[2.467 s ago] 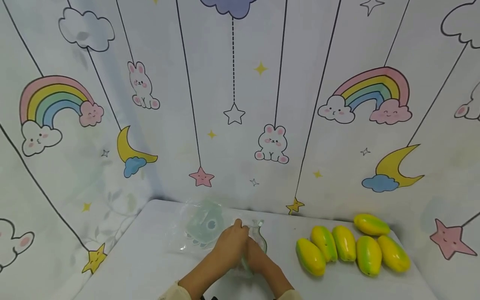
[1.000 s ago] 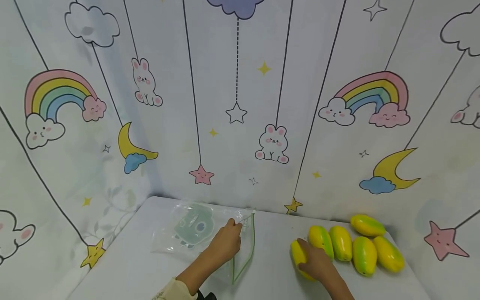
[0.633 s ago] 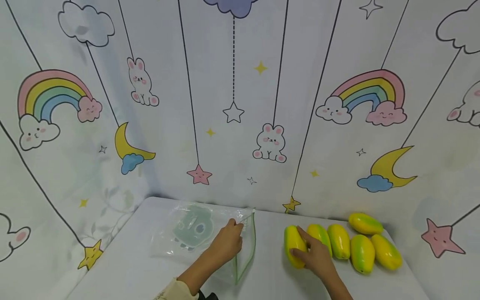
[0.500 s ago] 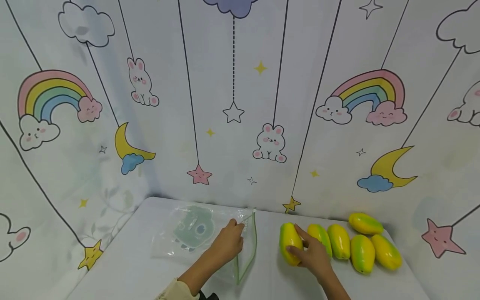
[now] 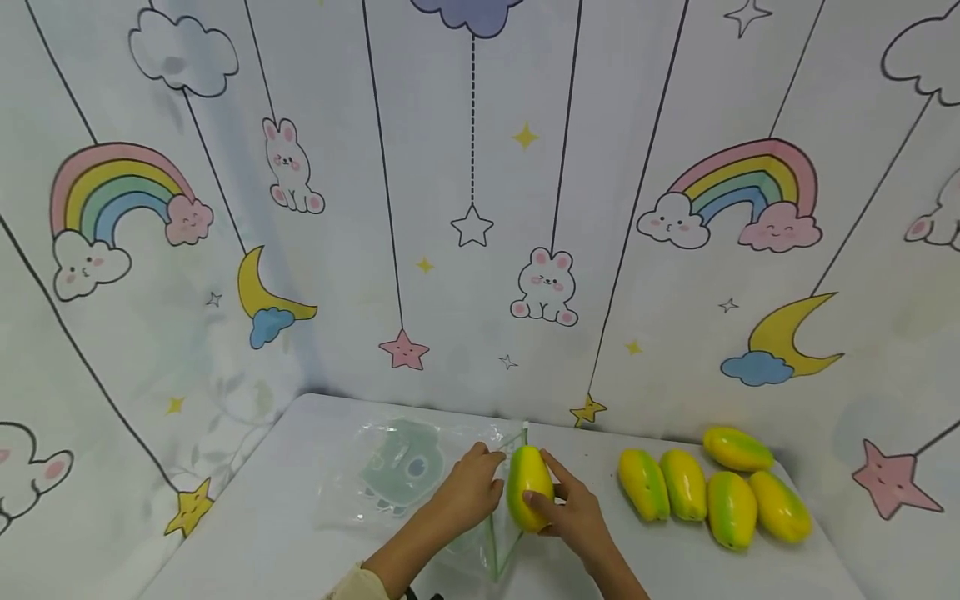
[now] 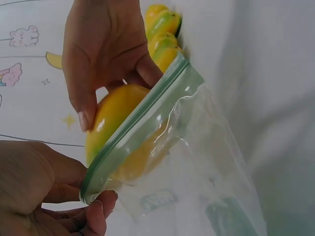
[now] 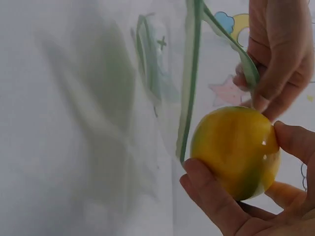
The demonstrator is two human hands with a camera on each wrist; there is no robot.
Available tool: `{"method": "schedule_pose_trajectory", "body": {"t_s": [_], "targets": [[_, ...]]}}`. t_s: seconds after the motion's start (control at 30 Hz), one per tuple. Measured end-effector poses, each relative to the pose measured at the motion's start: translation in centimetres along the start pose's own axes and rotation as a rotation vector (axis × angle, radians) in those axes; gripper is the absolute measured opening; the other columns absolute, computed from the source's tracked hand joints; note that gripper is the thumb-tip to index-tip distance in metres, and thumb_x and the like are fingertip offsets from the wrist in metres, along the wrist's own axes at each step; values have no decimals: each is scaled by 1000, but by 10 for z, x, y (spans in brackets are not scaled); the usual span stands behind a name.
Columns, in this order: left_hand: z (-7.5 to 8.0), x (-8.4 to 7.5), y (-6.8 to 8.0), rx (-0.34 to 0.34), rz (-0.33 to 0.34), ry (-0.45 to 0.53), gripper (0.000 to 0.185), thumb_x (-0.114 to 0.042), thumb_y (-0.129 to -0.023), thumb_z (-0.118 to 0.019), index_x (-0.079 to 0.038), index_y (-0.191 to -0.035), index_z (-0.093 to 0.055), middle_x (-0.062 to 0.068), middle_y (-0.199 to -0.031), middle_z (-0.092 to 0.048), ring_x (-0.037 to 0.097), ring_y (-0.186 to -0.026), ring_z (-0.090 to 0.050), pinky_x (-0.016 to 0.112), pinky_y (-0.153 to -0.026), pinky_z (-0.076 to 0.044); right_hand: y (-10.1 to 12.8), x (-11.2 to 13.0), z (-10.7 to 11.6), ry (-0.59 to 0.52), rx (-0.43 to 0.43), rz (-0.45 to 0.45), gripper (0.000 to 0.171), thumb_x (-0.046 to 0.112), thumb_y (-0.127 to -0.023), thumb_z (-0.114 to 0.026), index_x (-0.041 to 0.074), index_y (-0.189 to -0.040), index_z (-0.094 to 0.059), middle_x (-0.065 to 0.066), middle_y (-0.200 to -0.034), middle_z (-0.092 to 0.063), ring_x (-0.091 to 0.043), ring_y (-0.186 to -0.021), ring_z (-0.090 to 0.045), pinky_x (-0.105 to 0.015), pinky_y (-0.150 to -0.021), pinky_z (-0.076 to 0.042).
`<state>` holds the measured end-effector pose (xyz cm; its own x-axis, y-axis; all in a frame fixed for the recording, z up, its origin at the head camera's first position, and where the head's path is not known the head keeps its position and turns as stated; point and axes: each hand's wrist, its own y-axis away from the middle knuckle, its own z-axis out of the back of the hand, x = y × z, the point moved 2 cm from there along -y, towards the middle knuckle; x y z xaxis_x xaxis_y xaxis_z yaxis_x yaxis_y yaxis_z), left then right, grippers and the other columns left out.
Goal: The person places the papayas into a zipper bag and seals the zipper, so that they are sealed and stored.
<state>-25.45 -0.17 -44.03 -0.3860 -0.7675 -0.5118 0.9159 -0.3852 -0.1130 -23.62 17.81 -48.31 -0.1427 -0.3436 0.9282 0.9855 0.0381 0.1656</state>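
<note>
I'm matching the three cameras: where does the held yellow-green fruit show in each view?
Head: fruit bottom centre, in the right hand.
Left wrist: fruit left of centre, behind the bag's rim.
Right wrist: fruit lower right.
Shared landmark: the bag's green zip rim.

You cannot see the whole of the mango (image 5: 528, 487) anywhere: from the head camera your right hand (image 5: 573, 517) covers its near side, and from the left wrist its lower half shows only blurred through the clear bag (image 6: 197, 162). In the right wrist picture the part of the mango toward your palm is hidden by your fingers (image 7: 216, 201). The green print (image 5: 405, 471) on the bag, left of the mango, is too faint to make out. Your left hand (image 6: 44, 191) is cut off by the left wrist picture's bottom edge. Both forearms leave the head picture below the mango, and the desk (image 5: 262, 533) is cut off there too.
</note>
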Motion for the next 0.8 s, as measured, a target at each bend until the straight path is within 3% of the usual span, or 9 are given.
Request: {"method": "schedule_pose_trajectory", "body": {"t_s": [0.13,0.27,0.33,0.5,0.63,0.8], "targets": [[-1,0,1,11,7,22,36,-10,-91,-66,-2,-125,-64,12,-106,-60,18,-87,-61,28,-75,-57,1,1,-11,132,-19,73,77,38,-86,-71,17,-152,-38,-22,-123,-63,-18,-86,-63,-34,-66,-60],[-4,0,2,10,-20,33,35,-8,-91,-64,1,-125,-63,11,-103,-59,14,-80,-59,21,-68,-54,4,7,-19,349,-105,172,69,38,-85,-72,17,-146,-48,-13,-117,-68,-16,-82,-58,-30,-65,-54],[-4,-1,2,-4,-39,31,34,-7,-91,-63,2,-123,-64,10,-99,-59,12,-76,-57,18,-65,-53,4,9,-21,392,-136,189,67,42,-85,-71,16,-143,-51,-11,-113,-69,-15,-80,-58,-30,-66,-54],[-4,-2,4,-24,-63,23,31,-8,-90,-66,0,-120,-65,8,-96,-57,11,-76,-57,18,-66,-53,2,9,-26,316,-148,154,70,47,-85,-71,7,-139,-51,-22,-117,-67,-21,-85,-65,-31,-62,-58],[-4,-3,6,-21,-78,24,33,-10,-90,-67,0,-121,-64,8,-98,-56,13,-79,-60,18,-68,-54,1,7,-29,189,-107,97,74,44,-86,-72,1,-139,-45,-31,-121,-61,-22,-80,-68,-29,-56,-58],[-2,-5,7,-38,-104,12,33,-6,-92,-63,1,-124,-63,9,-102,-57,15,-82,-63,15,-66,-53,-2,6,-30,25,-17,49,71,32,-92,-65,-1,-147,-36,-36,-133,-51,-25,-91,-68,-32,-62,-60]]}}
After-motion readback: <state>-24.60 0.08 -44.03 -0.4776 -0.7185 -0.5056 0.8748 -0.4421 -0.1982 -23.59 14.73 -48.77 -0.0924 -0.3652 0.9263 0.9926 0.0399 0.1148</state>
